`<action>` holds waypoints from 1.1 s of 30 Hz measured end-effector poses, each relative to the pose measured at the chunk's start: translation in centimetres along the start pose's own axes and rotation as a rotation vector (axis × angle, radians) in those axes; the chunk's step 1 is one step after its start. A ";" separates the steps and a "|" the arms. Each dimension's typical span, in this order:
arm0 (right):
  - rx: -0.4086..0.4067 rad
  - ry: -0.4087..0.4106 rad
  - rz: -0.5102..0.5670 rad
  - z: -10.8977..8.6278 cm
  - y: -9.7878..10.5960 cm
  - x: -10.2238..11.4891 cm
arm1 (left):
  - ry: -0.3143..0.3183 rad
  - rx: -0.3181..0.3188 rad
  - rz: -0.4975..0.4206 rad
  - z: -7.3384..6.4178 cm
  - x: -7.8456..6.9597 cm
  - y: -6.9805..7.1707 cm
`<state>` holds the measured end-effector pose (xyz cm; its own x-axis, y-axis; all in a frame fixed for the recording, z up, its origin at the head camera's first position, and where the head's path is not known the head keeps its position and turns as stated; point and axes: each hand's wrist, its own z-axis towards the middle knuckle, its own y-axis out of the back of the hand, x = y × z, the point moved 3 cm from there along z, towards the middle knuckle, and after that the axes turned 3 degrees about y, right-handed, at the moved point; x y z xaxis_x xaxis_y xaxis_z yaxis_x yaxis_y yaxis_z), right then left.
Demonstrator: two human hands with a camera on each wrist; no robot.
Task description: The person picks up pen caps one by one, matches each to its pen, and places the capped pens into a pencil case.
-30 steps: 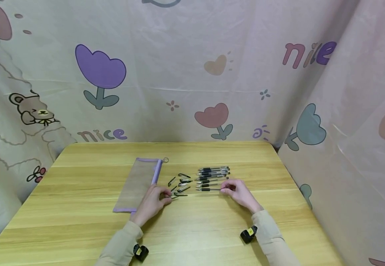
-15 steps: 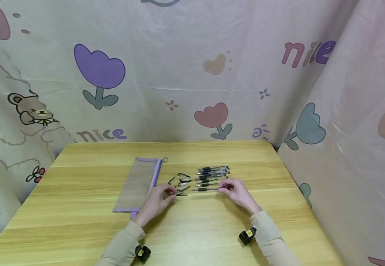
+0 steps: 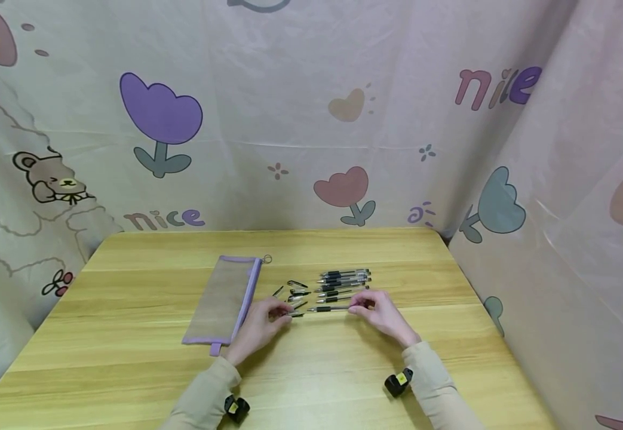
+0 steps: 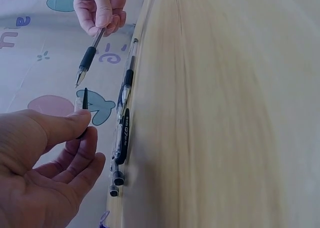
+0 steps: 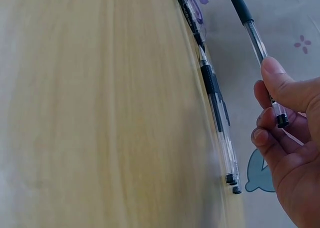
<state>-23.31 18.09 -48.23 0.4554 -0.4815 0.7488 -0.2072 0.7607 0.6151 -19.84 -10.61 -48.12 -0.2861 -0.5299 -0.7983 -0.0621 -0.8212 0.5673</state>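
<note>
My right hand (image 3: pixel 378 312) pinches a clear gel pen (image 5: pixel 257 42) with a black grip near its back end, its bare tip pointing left. Between thumb and fingers my left hand (image 3: pixel 261 325) holds a pen cap (image 4: pixel 82 103), clear with a black clip. In the left wrist view the pen tip faces the cap, with a small gap between them. Several uncapped gel pens (image 3: pixel 343 280) lie in a row beyond the right hand. Loose pen caps (image 3: pixel 296 292) are scattered just past the left hand, some partly hidden by its fingers.
A flat mesh pouch (image 3: pixel 220 298) with purple edging and a zip lies left of the caps, partly behind the left hand. All rests on a wooden table (image 3: pixel 311 382), with a printed curtain (image 3: pixel 246 119) along its back and sides.
My left hand has picked up a cap and moved right and slightly up. My right hand has brought the pen left, out from the row, so tip and cap are closer.
</note>
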 end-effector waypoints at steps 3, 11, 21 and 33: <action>0.004 -0.006 0.002 0.0 0.0 0.2 | 0.010 0.003 -0.009 0.1 0.0 -0.2; 0.028 -0.013 -0.009 0.1 -0.2 0.6 | -0.002 0.014 -0.033 0.1 -0.2 -0.4; 0.034 0.007 -0.014 0.1 -0.2 0.6 | 0.006 0.043 -0.056 0.1 -0.6 -0.5; 0.048 0.010 -0.012 0.2 -0.5 0.9 | 0.010 0.034 -0.052 0.1 -0.5 -0.7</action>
<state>-23.01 17.16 -47.85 0.4663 -0.4858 0.7393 -0.2428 0.7333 0.6350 -19.72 -9.73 -48.10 -0.2722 -0.4887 -0.8289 -0.1094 -0.8402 0.5312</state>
